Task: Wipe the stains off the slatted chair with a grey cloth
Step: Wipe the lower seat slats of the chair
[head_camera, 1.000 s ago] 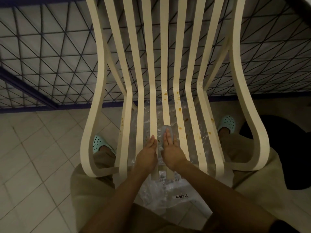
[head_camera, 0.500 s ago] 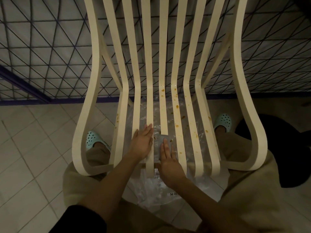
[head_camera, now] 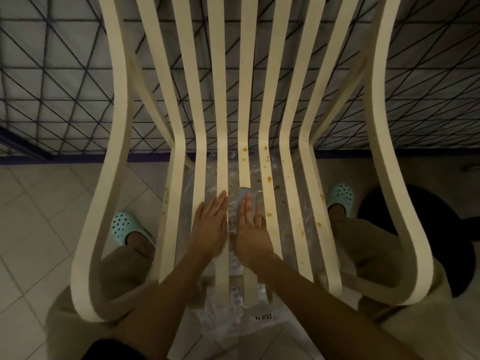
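Note:
A cream slatted chair [head_camera: 223, 162] fills the view, seen from above. Orange-brown stains [head_camera: 269, 179] dot the middle and right seat slats. A small grey cloth [head_camera: 240, 197] lies on the centre slat, mostly under my right hand [head_camera: 250, 226], whose straight fingers press it flat. My left hand [head_camera: 211, 223] rests flat on the slats just to the left of it, fingers straight.
A clear plastic sheet [head_camera: 233, 315] with a printed label lies on the tiled floor [head_camera: 39, 203] under the seat. My feet in light blue clogs [head_camera: 122, 226] stand either side. A dark wire grid fence [head_camera: 65, 74] runs behind the chair. A black round object [head_camera: 441, 229] sits right.
My left hand has shifted left onto the neighbouring slats and spread flat. My right hand with the cloth has slid a little back and forth along the centre slat.

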Action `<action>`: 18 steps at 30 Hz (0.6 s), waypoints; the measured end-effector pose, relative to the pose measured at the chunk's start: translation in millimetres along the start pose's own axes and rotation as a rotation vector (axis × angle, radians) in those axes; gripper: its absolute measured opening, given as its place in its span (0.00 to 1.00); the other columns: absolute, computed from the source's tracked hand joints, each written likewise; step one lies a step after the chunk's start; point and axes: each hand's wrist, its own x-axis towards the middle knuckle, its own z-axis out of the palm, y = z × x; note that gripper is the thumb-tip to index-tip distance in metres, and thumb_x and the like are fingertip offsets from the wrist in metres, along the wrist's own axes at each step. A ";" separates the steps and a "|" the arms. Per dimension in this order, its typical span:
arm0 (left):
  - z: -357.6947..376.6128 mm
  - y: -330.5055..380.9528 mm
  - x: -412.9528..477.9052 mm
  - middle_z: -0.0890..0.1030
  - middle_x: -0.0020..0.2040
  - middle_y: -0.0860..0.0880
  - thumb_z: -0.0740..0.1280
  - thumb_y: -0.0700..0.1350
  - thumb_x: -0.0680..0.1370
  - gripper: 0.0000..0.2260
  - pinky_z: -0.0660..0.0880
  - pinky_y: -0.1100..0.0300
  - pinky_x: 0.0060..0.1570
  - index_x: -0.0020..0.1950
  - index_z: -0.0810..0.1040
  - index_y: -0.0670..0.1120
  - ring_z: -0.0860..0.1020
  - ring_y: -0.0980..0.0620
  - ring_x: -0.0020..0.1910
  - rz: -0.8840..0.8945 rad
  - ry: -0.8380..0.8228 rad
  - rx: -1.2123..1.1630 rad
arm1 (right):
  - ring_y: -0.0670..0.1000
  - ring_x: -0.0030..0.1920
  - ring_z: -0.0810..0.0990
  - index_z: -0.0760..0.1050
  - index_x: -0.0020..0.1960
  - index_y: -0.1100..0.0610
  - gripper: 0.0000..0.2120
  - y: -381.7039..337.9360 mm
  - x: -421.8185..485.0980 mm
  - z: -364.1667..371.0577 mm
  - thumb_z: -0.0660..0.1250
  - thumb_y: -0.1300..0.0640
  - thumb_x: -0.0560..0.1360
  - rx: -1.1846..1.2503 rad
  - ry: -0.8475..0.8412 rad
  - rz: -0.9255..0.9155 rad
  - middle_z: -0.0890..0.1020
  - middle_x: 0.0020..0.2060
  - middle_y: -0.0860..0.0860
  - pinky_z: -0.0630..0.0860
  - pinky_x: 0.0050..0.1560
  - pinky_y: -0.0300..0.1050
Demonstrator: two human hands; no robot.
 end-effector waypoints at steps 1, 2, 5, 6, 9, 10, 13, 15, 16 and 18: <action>1.9 1.9 4.2 0.53 0.79 0.52 0.51 0.45 0.82 0.24 0.50 0.48 0.76 0.78 0.53 0.49 0.52 0.53 0.78 -0.003 0.011 -0.005 | 0.66 0.72 0.29 0.23 0.69 0.61 0.40 1.6 6.2 -5.1 0.54 0.48 0.81 -0.033 0.005 0.002 0.26 0.71 0.59 0.48 0.77 0.60; 4.3 2.1 6.2 0.53 0.79 0.52 0.49 0.46 0.81 0.24 0.49 0.48 0.76 0.78 0.53 0.49 0.51 0.54 0.78 -0.005 0.020 0.001 | 0.66 0.71 0.28 0.23 0.69 0.62 0.41 1.7 11.6 -7.1 0.54 0.47 0.81 -0.064 0.014 0.001 0.25 0.69 0.60 0.46 0.77 0.61; 9.1 -1.9 12.4 0.53 0.79 0.52 0.41 0.50 0.78 0.27 0.48 0.48 0.77 0.78 0.52 0.49 0.50 0.54 0.78 0.000 0.020 0.015 | 0.70 0.73 0.32 0.24 0.70 0.63 0.41 1.7 35.1 -8.8 0.53 0.46 0.81 -0.077 0.034 0.022 0.26 0.70 0.62 0.46 0.75 0.64; 9.2 -1.1 15.0 0.53 0.79 0.52 0.40 0.50 0.78 0.27 0.48 0.49 0.77 0.78 0.52 0.49 0.50 0.54 0.78 0.008 0.022 0.010 | 0.70 0.74 0.34 0.25 0.71 0.63 0.41 3.5 43.9 -9.4 0.54 0.46 0.81 -0.063 0.046 0.043 0.26 0.71 0.61 0.46 0.75 0.64; 14.4 -2.3 18.4 0.52 0.79 0.52 0.40 0.51 0.78 0.28 0.47 0.48 0.77 0.78 0.53 0.49 0.48 0.54 0.78 0.005 0.004 0.002 | 0.69 0.75 0.36 0.28 0.75 0.62 0.42 2.7 62.0 -10.3 0.56 0.46 0.80 -0.052 0.001 0.088 0.28 0.74 0.60 0.47 0.76 0.61; 15.9 -5.7 17.1 0.52 0.79 0.52 0.39 0.51 0.78 0.28 0.47 0.48 0.77 0.78 0.52 0.49 0.47 0.54 0.78 -0.005 -0.008 0.008 | 0.68 0.75 0.36 0.29 0.75 0.62 0.42 0.8 65.5 -6.6 0.56 0.47 0.80 -0.034 -0.002 0.080 0.28 0.74 0.60 0.47 0.76 0.61; 17.0 -14.6 12.2 0.50 0.79 0.53 0.39 0.51 0.78 0.28 0.46 0.49 0.77 0.78 0.50 0.50 0.46 0.55 0.78 -0.025 -0.024 0.031 | 0.65 0.74 0.32 0.30 0.76 0.60 0.40 -6.8 57.9 -1.8 0.56 0.49 0.81 0.063 -0.042 0.056 0.28 0.74 0.57 0.44 0.76 0.60; 16.4 -17.4 6.8 0.50 0.79 0.53 0.41 0.50 0.78 0.26 0.47 0.49 0.77 0.78 0.50 0.50 0.47 0.55 0.78 -0.032 -0.032 0.030 | 0.62 0.74 0.31 0.33 0.77 0.59 0.37 -9.3 40.3 3.5 0.55 0.52 0.82 0.147 -0.084 0.033 0.28 0.75 0.55 0.43 0.76 0.60; 15.9 -17.9 4.3 0.51 0.79 0.53 0.42 0.49 0.79 0.26 0.47 0.49 0.77 0.78 0.51 0.50 0.47 0.55 0.78 -0.036 -0.026 0.024 | 0.61 0.74 0.33 0.36 0.78 0.59 0.35 -7.6 32.5 5.0 0.56 0.55 0.82 0.170 -0.084 -0.006 0.30 0.75 0.54 0.46 0.77 0.60; 11.9 -17.4 4.1 0.53 0.79 0.53 0.41 0.50 0.79 0.26 0.48 0.50 0.77 0.78 0.53 0.50 0.50 0.56 0.78 -0.039 -0.006 0.010 | 0.60 0.77 0.38 0.43 0.79 0.60 0.34 -0.6 22.9 -2.1 0.58 0.63 0.80 0.236 -0.064 -0.084 0.35 0.77 0.56 0.52 0.77 0.58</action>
